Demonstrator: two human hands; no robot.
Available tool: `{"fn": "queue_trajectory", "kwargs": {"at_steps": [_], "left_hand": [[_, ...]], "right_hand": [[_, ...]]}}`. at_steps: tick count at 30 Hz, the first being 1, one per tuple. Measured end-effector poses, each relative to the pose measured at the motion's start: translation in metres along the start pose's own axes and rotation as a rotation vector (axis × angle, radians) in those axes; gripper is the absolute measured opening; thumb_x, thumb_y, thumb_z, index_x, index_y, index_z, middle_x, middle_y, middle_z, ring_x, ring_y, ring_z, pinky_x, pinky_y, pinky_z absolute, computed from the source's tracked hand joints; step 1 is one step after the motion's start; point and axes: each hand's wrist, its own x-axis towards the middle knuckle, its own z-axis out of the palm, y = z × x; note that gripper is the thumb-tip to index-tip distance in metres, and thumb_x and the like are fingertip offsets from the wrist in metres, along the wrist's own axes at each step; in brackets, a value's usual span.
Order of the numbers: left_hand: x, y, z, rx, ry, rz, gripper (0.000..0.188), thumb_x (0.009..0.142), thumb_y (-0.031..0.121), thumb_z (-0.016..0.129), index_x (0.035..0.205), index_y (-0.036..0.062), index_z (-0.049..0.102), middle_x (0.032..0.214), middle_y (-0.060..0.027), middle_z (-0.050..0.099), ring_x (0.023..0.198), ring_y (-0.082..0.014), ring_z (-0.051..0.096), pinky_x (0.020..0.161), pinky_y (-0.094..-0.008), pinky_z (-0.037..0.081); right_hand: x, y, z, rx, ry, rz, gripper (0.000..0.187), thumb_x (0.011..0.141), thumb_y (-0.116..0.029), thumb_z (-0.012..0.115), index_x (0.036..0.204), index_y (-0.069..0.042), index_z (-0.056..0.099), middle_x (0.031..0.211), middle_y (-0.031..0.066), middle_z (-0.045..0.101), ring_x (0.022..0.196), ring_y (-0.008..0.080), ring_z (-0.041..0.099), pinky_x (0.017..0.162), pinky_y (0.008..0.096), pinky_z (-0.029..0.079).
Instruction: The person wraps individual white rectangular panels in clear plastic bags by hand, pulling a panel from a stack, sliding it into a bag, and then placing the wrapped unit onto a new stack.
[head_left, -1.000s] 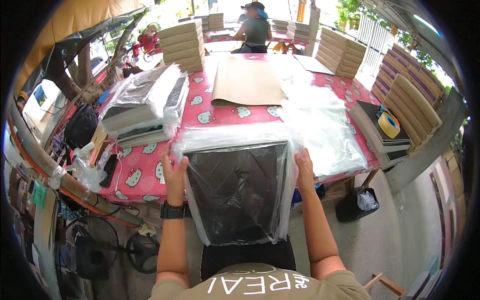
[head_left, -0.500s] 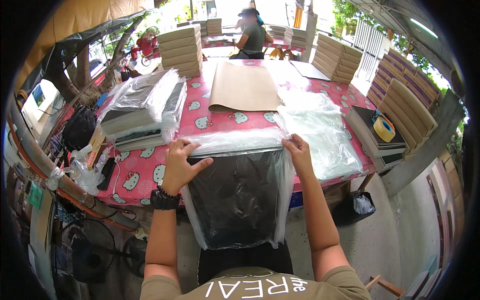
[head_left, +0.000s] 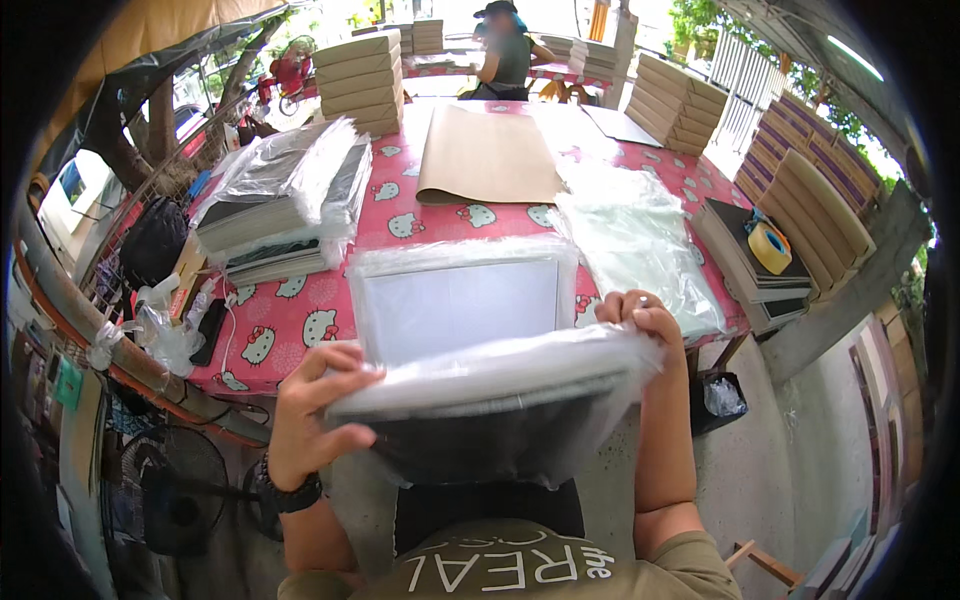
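Note:
A flat black panel (head_left: 480,440) in a clear plastic bag (head_left: 490,365) is held tilted in front of my body, off the table. My left hand (head_left: 322,405) grips its left edge, thumb on the near side and fingers on the far side. At the other top corner, my right hand (head_left: 640,318) is closed on the gathered plastic. Just beyond it, a pale flat panel (head_left: 460,305), also in clear plastic, lies at the table's near edge; its lower part is hidden behind the held one.
On the pink patterned table (head_left: 395,195) lie brown paper (head_left: 488,160), clear plastic bags (head_left: 645,250) and a stack of bagged panels (head_left: 265,215). Tape (head_left: 768,250) sits on dark panels at right. Wrapped stacks (head_left: 360,85) stand farther back. A person (head_left: 510,60) works beyond.
The bagged black panel has come off the table edge toward me and tilted up. A pale bagged panel beneath is now uncovered. My left hand moved down and left, my right hand slightly right.

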Motion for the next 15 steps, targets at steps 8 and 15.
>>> {"fn": "queue_trajectory", "kwargs": {"at_steps": [8,15], "left_hand": [[-0.040,-0.008,0.010,-0.752,-0.115,-0.070,0.107,0.050,0.055,0.073,0.130,0.0010,0.026,0.126,-0.0186,0.031,0.110,-0.0307,0.039,0.091,-0.0383,0.031],[-0.064,-0.034,0.037,-0.580,0.154,-0.400,0.071,0.061,0.020,0.076,0.119,-0.0020,0.041,0.117,-0.0144,0.045,0.107,-0.0188,0.043,0.091,-0.0336,0.034]], "right_hand": [[-0.031,0.000,0.023,-0.114,-0.249,0.138,0.019,0.073,-0.012,0.056,0.060,0.001,0.050,0.065,0.0092,0.052,0.061,0.0153,0.046,0.058,0.0259,0.035],[-0.021,0.010,0.028,-0.561,0.285,-0.051,0.012,0.081,-0.009,0.053,0.072,-0.001,0.052,0.071,0.0053,0.055,0.072,0.0095,0.048,0.068,0.0231,0.037]]}}
